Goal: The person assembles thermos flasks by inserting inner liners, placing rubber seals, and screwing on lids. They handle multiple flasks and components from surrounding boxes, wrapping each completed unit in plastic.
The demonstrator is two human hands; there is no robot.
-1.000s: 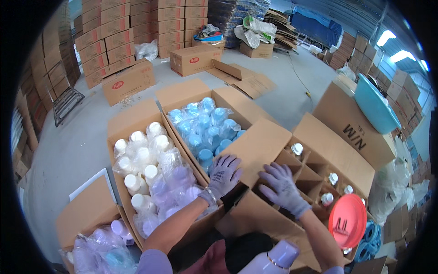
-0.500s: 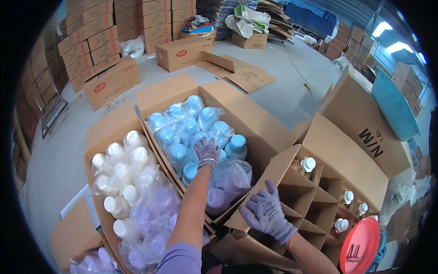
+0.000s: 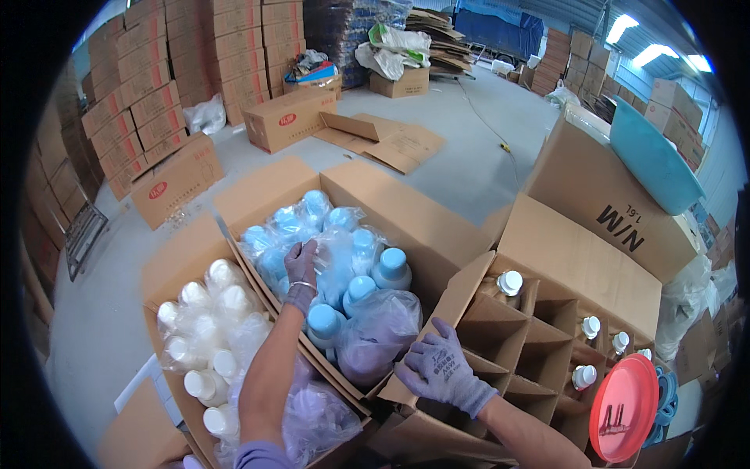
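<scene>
My left hand (image 3: 301, 273), in a grey work glove, is closed on a clear plastic bag (image 3: 336, 262) among the blue bottles (image 3: 391, 270) in the middle carton (image 3: 406, 199). Several of these bottles are bagged; a few at the near side stand bare. Beside them lies a bagged purple bottle (image 3: 379, 336). My right hand (image 3: 445, 367), gloved too, has its fingers curled over the near left edge of a divided carton (image 3: 582, 266). White-capped bottles (image 3: 509, 282) stand in some of its cells.
Left of the middle carton, another carton (image 3: 183, 250) holds bagged white bottles (image 3: 205, 384) and purple ones. A red plastic lid or dish (image 3: 623, 406) sits at the near right, and a teal basin (image 3: 652, 156) behind. Stacked cartons (image 3: 144, 102) and a flattened carton (image 3: 402, 148) are farther off.
My left hand has moved left and its fingers have closed on the plastic. More of the near blue bottles now show bare. My right hand has curled further over the carton edge.
</scene>
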